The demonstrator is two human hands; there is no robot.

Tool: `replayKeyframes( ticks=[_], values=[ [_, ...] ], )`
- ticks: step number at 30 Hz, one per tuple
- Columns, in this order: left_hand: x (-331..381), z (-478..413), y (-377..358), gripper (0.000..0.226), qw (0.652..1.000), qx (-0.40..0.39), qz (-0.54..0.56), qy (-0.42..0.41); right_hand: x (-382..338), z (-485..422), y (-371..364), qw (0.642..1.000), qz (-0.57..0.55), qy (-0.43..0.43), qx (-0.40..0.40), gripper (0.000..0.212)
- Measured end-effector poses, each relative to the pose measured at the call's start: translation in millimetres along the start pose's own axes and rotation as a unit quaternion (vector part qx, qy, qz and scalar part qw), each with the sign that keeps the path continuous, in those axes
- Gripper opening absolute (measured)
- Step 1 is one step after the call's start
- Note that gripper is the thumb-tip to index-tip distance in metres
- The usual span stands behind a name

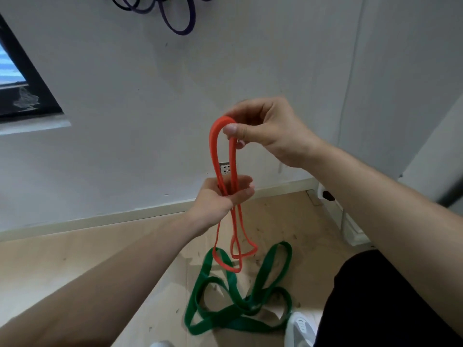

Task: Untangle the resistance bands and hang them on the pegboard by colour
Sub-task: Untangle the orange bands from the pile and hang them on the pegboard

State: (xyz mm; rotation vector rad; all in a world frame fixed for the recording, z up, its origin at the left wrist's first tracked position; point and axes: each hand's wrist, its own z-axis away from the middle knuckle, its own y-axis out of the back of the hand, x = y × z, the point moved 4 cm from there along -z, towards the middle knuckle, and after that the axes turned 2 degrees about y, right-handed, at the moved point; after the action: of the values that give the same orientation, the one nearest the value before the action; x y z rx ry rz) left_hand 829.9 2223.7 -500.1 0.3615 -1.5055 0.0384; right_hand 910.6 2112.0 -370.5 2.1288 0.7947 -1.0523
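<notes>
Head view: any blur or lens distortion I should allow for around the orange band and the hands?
Head view: the left hand is motion-blurred at its fingers, and the orange band smears just below them; the right hand is sharper. Wide-angle bending tilts the window frame and curves the skirting. Lighting is soft, no glare.

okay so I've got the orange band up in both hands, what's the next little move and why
Probably slide the left hand down the orange band to comb its strands apart. The right hand pinches the top loop, but the lower loops cross and hang over the green bands on the floor.
</notes>
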Motion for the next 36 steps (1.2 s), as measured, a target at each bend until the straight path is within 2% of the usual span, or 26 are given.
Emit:
replayKeyframes(
  ticks=[4, 7, 12, 16, 21, 23, 25, 28, 30, 33, 36],
  values=[
    [-11, -2, -6, 0.012, 0.999, -0.024, -0.020, 0.021, -1, -1, 12, 0.995, -0.070, 0.010, 0.075, 0.014],
    [-19, -1, -8, 0.012, 0.998, -0.048, -0.037, 0.030, 0, -1, 24, 0.985, -0.097, 0.016, 0.141, 0.014],
    [-37, 2, 0, 0.012, 0.994, -0.055, -0.076, 0.049, 10, 0, 45, 0.971, -0.125, 0.002, 0.204, 0.016],
    [-41, 5, 15, 0.020, 0.995, -0.037, -0.076, 0.048, 29, 4, 71, 0.955, -0.135, -0.028, 0.263, 0.007],
    [-38, 2, 42, 0.019, 0.996, 0.026, -0.083, 0.032, 76, 21, 106, 0.939, -0.115, -0.115, 0.304, 0.011],
    [-32, 1, 54, 0.018, 0.995, 0.056, -0.086, 0.017, 99, 33, 116, 0.938, -0.087, -0.181, 0.283, 0.015],
    [-25, -1, 66, 0.017, 0.994, 0.073, -0.085, 0.005, 122, 50, 124, 0.938, -0.016, -0.261, 0.226, 0.014],
    [-9, -4, 81, 0.015, 0.990, 0.080, -0.114, -0.010, 150, 76, 125, 0.915, 0.123, -0.373, 0.089, 0.011],
    [3, -5, 86, 0.014, 0.990, 0.077, -0.117, -0.020, 163, 86, 112, 0.889, 0.192, -0.416, -0.021, 0.013],
    [20, -5, 90, 0.014, 0.991, 0.064, -0.112, -0.033, 176, 84, 82, 0.851, 0.276, -0.416, -0.164, 0.015],
    [33, -5, 93, 0.013, 0.991, 0.057, -0.110, -0.045, 172, 70, 54, 0.845, 0.298, -0.383, -0.227, 0.032]
  ],
)
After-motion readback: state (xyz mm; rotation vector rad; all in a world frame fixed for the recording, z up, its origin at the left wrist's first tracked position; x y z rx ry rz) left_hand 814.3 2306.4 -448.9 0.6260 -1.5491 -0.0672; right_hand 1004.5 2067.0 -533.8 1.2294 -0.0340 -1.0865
